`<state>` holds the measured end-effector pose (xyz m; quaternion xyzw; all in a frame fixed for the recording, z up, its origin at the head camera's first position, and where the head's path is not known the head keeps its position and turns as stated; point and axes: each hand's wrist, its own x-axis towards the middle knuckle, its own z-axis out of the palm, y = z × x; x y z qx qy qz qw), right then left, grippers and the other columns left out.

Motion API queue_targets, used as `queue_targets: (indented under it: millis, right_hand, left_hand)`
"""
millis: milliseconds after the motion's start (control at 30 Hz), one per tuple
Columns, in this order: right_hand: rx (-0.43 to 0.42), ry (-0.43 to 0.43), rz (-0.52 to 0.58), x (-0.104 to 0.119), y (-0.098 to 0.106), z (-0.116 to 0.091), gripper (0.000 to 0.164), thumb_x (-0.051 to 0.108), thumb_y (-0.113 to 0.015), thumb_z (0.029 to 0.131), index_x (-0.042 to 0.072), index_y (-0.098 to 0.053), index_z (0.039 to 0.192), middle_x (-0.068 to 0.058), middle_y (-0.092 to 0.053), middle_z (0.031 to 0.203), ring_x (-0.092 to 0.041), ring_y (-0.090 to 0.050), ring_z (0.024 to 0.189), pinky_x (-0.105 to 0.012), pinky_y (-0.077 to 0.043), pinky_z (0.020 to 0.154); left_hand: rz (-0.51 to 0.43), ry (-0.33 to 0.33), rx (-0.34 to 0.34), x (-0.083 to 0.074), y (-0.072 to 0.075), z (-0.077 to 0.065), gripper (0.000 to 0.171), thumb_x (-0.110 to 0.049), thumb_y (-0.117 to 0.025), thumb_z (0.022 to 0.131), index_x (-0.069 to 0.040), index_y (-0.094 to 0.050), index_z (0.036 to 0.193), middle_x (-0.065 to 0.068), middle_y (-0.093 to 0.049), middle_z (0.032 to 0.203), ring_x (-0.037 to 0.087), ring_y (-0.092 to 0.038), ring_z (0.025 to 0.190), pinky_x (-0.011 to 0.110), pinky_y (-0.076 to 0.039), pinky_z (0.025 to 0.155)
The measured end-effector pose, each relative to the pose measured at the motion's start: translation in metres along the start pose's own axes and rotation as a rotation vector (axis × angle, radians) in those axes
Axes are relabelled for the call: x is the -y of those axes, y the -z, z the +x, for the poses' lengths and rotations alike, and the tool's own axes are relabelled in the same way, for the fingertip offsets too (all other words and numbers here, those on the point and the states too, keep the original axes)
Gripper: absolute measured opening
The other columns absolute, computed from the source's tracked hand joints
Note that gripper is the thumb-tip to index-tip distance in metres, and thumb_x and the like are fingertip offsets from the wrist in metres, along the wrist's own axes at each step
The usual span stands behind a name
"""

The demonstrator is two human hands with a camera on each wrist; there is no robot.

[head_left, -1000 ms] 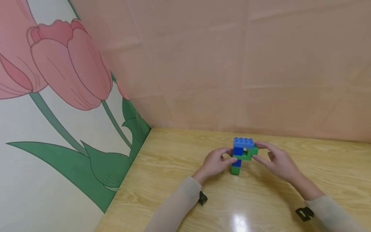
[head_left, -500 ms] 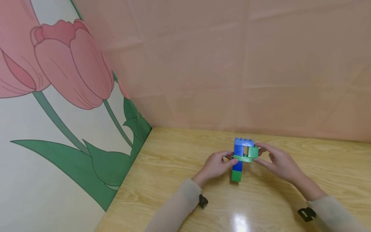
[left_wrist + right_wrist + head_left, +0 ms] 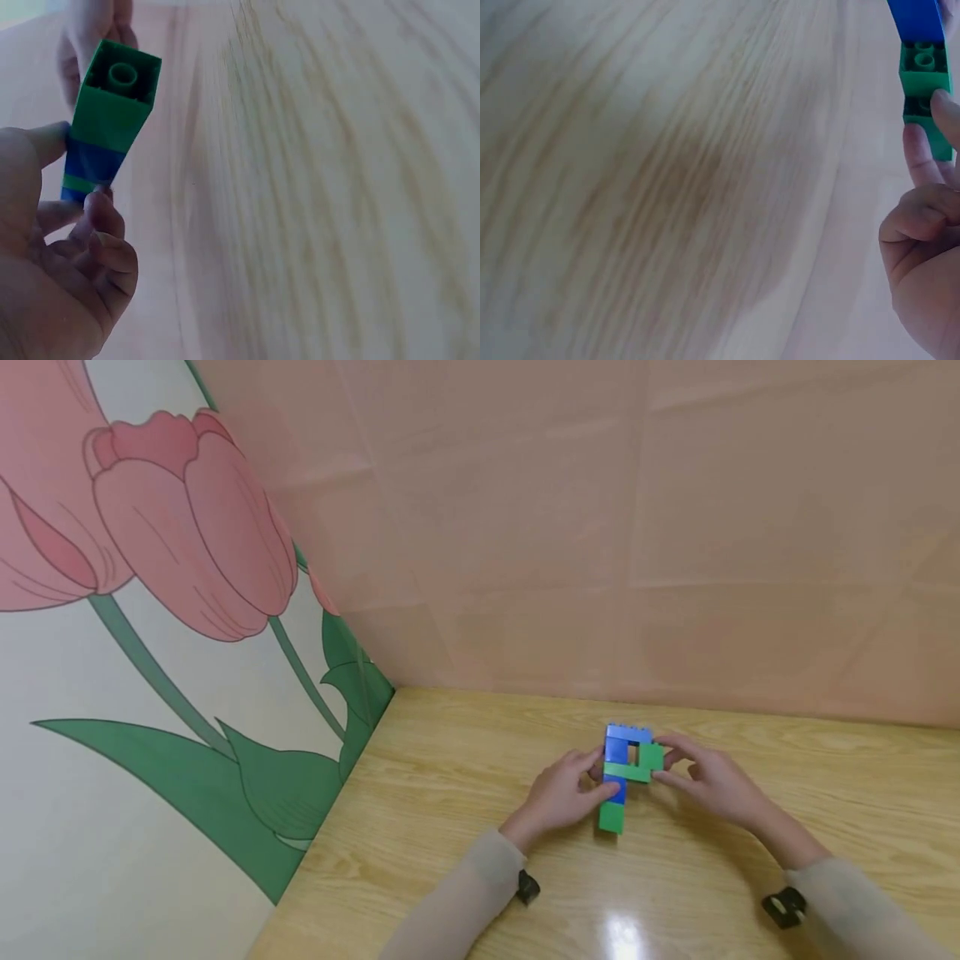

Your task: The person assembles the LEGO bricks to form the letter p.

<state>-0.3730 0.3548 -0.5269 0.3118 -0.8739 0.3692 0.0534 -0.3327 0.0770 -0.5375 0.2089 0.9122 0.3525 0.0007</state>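
Observation:
Both hands hold a P-shaped build of toy building bricks upright in the head view. Its top is a light blue brick point(image 3: 628, 733); the stem below has dark blue bricks and ends in a green brick point(image 3: 611, 818). A long green brick point(image 3: 628, 772) crosses the middle. My left hand point(image 3: 558, 792) pinches the stem, its thumb on the lower dark blue brick. My right hand point(image 3: 716, 783) pinches the green brick at the right side point(image 3: 651, 757) between thumb and fingers. The left wrist view shows the stem's hollow underside point(image 3: 120, 75) facing that camera.
The build is over a wood-grain table point(image 3: 450, 752). A pinkish cloth wall point(image 3: 525, 527) rises along its back edge. On the left stands a panel printed with tulips point(image 3: 187, 527). Black straps point(image 3: 784, 907) hang at both sleeve cuffs.
The build has tipped back so its front faces the head camera and its top studs show less. The left thumb has slid from the long green brick down to the dark blue one.

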Motion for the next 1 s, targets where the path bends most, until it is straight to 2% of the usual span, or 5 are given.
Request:
queue_targets:
  millis: [133, 233, 500, 733, 1000]
  right_hand:
    - [0.066, -0.043, 0.041, -0.005, -0.003, 0.003, 0.05, 0.023, -0.075, 0.099, 0.006, -0.058, 0.142, 0.0, -0.071, 0.101, -0.023, -0.065, 0.098, -0.04, -0.055, 0.077]
    - [0.108, -0.067, 0.079, -0.01, -0.007, 0.005, 0.052, 0.024, -0.074, 0.099, 0.004, -0.057, 0.144, -0.001, -0.071, 0.102, -0.022, -0.065, 0.095, -0.035, -0.054, 0.074]
    - [0.205, -0.138, 0.105, -0.021, -0.016, 0.01, 0.056, 0.03, -0.071, 0.101, 0.0, -0.054, 0.145, -0.007, -0.069, 0.105, -0.016, -0.065, 0.084, -0.029, -0.052, 0.067]
    - [0.24, -0.147, 0.102, -0.024, -0.021, 0.012, 0.054, 0.027, -0.071, 0.101, -0.002, -0.055, 0.144, -0.005, -0.069, 0.103, -0.016, -0.065, 0.088, -0.032, -0.053, 0.073]
    - [0.245, -0.171, 0.082, -0.026, -0.024, 0.012, 0.053, 0.03, -0.069, 0.102, 0.0, -0.056, 0.144, -0.004, -0.069, 0.103, -0.02, -0.064, 0.096, -0.039, -0.052, 0.08]
  left_hand:
    - [0.014, -0.042, 0.024, 0.005, -0.001, 0.001, 0.07, -0.052, -0.059, 0.104, -0.022, -0.035, 0.163, -0.014, -0.056, 0.096, 0.001, -0.052, 0.077, 0.018, -0.045, 0.063]
    - [0.0, -0.041, 0.054, 0.009, -0.002, 0.003, 0.072, -0.047, -0.063, 0.103, -0.022, -0.033, 0.164, -0.015, -0.057, 0.09, 0.001, -0.053, 0.074, 0.018, -0.045, 0.061]
    - [-0.035, 0.072, 0.138, 0.014, -0.005, 0.006, 0.067, -0.046, -0.065, 0.103, -0.019, -0.042, 0.16, -0.012, -0.059, 0.088, 0.004, -0.054, 0.07, 0.021, -0.045, 0.06]
    - [-0.056, 0.17, 0.164, 0.013, -0.007, 0.008, 0.06, -0.048, -0.065, 0.102, -0.027, -0.049, 0.155, -0.012, -0.061, 0.088, 0.005, -0.056, 0.075, 0.024, -0.045, 0.064]
    - [-0.069, 0.19, 0.166, 0.013, -0.009, 0.009, 0.05, -0.046, -0.066, 0.102, -0.027, -0.058, 0.147, -0.011, -0.06, 0.086, 0.006, -0.054, 0.072, 0.024, -0.044, 0.062]
